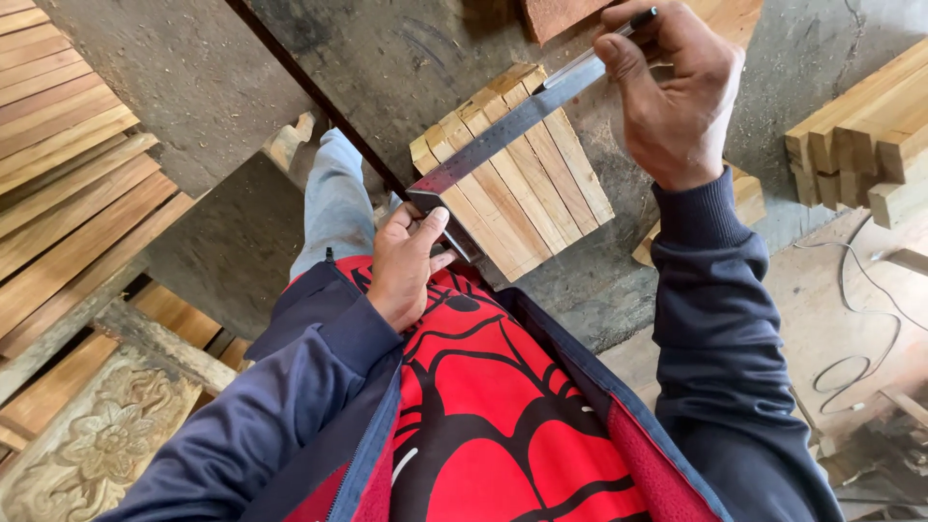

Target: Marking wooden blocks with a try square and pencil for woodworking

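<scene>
Seen from the head camera: marking in hand. Grey steel try square [503, 135] laid slantwise across a row of pale wooden slats [527, 169] packed side by side on the grey concrete bench [406, 58]. Left hand [404, 261] pinched closed on the square's corner, thumb pressing on top, near the slats' close ends. Right hand [672, 87] closed round a thin dark pencil [633, 24], tip at the blade's far end, above the slats. Hands well apart. Judged next: blade kept steady and flat while the pencil runs along its edge. No containers in sight; only a loose stack of light wooden blocks [860, 135] to the right, long brown planks [68, 174] to the left, a carved floral wood panel [97, 435] below.
</scene>
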